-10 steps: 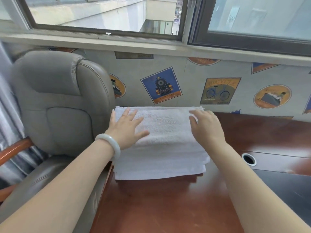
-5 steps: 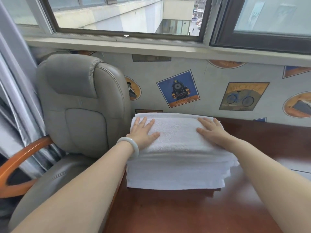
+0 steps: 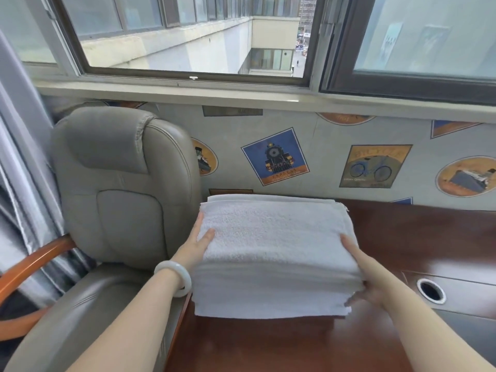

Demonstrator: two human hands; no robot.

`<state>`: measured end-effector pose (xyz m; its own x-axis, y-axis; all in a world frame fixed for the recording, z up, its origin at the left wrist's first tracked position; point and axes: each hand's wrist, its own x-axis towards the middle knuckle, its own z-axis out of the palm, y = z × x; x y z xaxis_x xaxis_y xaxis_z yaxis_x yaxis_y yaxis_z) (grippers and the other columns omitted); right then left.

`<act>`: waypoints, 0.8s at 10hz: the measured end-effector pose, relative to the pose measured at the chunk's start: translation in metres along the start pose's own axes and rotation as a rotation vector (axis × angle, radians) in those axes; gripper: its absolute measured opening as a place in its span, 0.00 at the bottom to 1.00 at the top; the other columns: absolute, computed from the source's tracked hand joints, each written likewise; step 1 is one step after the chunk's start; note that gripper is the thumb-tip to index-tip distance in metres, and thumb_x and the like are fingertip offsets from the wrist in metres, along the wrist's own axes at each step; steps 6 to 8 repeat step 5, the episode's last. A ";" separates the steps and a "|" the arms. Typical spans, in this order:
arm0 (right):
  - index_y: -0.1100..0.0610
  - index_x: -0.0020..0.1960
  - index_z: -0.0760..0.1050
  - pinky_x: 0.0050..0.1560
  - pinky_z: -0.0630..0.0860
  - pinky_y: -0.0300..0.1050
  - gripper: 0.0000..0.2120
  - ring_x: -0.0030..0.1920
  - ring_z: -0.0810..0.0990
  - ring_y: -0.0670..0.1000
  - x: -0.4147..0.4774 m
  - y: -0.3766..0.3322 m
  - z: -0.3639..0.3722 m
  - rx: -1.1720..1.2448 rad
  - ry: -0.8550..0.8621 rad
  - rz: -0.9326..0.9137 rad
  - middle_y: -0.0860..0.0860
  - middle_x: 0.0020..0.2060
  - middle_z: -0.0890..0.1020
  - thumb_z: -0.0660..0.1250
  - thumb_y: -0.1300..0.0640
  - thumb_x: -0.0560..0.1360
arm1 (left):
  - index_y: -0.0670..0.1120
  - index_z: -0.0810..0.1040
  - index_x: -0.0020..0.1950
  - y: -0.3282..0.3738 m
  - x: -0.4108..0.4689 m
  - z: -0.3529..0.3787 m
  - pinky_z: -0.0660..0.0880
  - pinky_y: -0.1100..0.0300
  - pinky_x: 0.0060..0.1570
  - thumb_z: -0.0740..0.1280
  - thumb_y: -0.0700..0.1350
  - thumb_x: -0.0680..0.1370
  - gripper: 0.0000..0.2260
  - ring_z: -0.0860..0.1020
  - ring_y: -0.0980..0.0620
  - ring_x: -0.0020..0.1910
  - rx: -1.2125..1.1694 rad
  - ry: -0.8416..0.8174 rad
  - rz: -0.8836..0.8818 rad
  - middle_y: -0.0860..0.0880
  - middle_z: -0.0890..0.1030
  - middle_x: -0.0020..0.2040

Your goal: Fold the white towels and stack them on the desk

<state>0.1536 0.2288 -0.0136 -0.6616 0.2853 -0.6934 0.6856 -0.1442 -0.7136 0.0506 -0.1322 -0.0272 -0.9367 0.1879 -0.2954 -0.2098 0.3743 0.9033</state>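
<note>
A stack of folded white towels (image 3: 273, 251) sits on the left end of the dark red wooden desk (image 3: 295, 345), close to the wall. My left hand (image 3: 200, 242) lies flat against the stack's left side, its thumb resting on the top towel. My right hand (image 3: 362, 285) presses against the right side near the front corner, fingers spread over the layered edges. Both hands bracket the stack without gripping it. A pale bangle (image 3: 174, 277) circles my left wrist.
A grey leather office chair (image 3: 123, 183) with an orange wooden armrest (image 3: 29, 264) stands tight against the desk's left edge. A round cable hole (image 3: 430, 290) is in the desk to the right. Behind are a papered wall, a window sill (image 3: 188, 93) and a grey curtain (image 3: 16, 183).
Both hands slid off the top of the stack and down onto its left and right sides. The view tilted up and moved closer.
</note>
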 end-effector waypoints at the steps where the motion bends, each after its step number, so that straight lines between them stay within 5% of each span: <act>1: 0.52 0.63 0.75 0.47 0.74 0.77 0.48 0.59 0.77 0.64 -0.011 0.008 0.007 -0.002 0.023 -0.003 0.57 0.58 0.80 0.70 0.21 0.54 | 0.66 0.43 0.77 -0.001 0.014 -0.012 0.54 0.49 0.75 0.55 0.63 0.81 0.29 0.57 0.46 0.78 0.094 -0.026 -0.011 0.55 0.52 0.80; 3: 0.56 0.64 0.71 0.55 0.71 0.77 0.41 0.58 0.75 0.64 -0.019 0.002 0.012 0.027 0.080 0.021 0.58 0.59 0.77 0.70 0.28 0.64 | 0.69 0.41 0.76 0.008 0.016 -0.023 0.60 0.49 0.70 0.55 0.65 0.80 0.29 0.62 0.43 0.76 0.191 -0.097 -0.043 0.52 0.54 0.80; 4: 0.60 0.72 0.65 0.58 0.72 0.60 0.37 0.60 0.73 0.63 -0.024 -0.018 0.020 -0.098 0.223 -0.115 0.59 0.66 0.73 0.66 0.36 0.74 | 0.66 0.42 0.78 0.017 0.009 -0.030 0.65 0.51 0.65 0.56 0.62 0.81 0.30 0.67 0.42 0.73 0.294 -0.078 -0.050 0.50 0.58 0.79; 5: 0.61 0.76 0.59 0.68 0.66 0.57 0.35 0.70 0.67 0.62 -0.039 -0.038 0.031 -0.204 0.528 -0.321 0.59 0.72 0.68 0.63 0.41 0.79 | 0.62 0.43 0.79 0.030 0.001 -0.032 0.62 0.48 0.71 0.56 0.59 0.82 0.30 0.59 0.42 0.77 0.423 -0.003 -0.004 0.47 0.52 0.81; 8: 0.61 0.76 0.59 0.68 0.66 0.57 0.35 0.70 0.67 0.62 -0.039 -0.038 0.031 -0.204 0.528 -0.321 0.59 0.72 0.68 0.63 0.41 0.79 | 0.62 0.43 0.79 0.030 0.001 -0.032 0.62 0.48 0.71 0.56 0.59 0.82 0.30 0.59 0.42 0.77 0.423 -0.003 -0.004 0.47 0.52 0.81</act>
